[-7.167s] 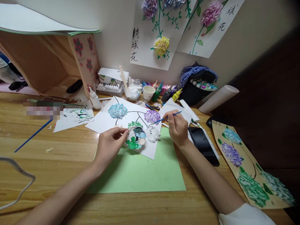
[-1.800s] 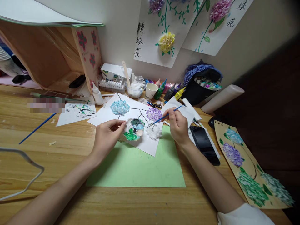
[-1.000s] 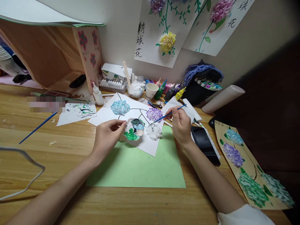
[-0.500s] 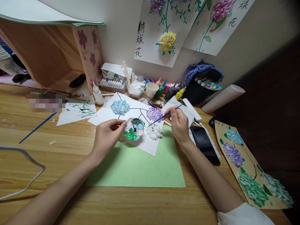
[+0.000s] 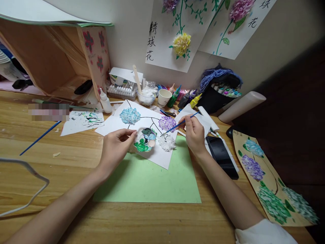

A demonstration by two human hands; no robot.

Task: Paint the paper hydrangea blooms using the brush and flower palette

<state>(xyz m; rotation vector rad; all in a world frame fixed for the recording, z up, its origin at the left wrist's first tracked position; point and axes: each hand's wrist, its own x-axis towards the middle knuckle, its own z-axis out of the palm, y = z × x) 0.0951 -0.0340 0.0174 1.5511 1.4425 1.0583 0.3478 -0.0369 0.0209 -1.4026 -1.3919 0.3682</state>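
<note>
My left hand (image 5: pixel 117 146) pinches the edge of a small paint palette (image 5: pixel 145 139) smeared with green, dark, pale blue and peach paint. The palette hovers over a white sheet of paper (image 5: pixel 162 160) and hides part of it. In my right hand (image 5: pixel 192 133) is a thin blue paintbrush (image 5: pixel 181 122), its tip at the upper edge of a white textured flower (image 5: pixel 166 142), where dark specks show. On the same sheet, a blue flower (image 5: pixel 130 116) and a purple flower (image 5: pixel 167 124) sit on black painted stems. Green paper (image 5: pixel 152 184) lies underneath.
Behind the sheet stand a white glue bottle (image 5: pixel 105 102), a bowl of white stuff (image 5: pixel 146 97), a paper cup (image 5: pixel 164 98) and several paint bottles. A black phone (image 5: pixel 221 157) lies right of my right hand, beside a tan flower picture (image 5: pixel 266 183). Another blue brush (image 5: pixel 40 138) rests left.
Since the oldest frame, the palette has shifted slightly up and left, and more dark specks show on the white flower. Over the last second the brush has moved only slightly at the flower's top.
</note>
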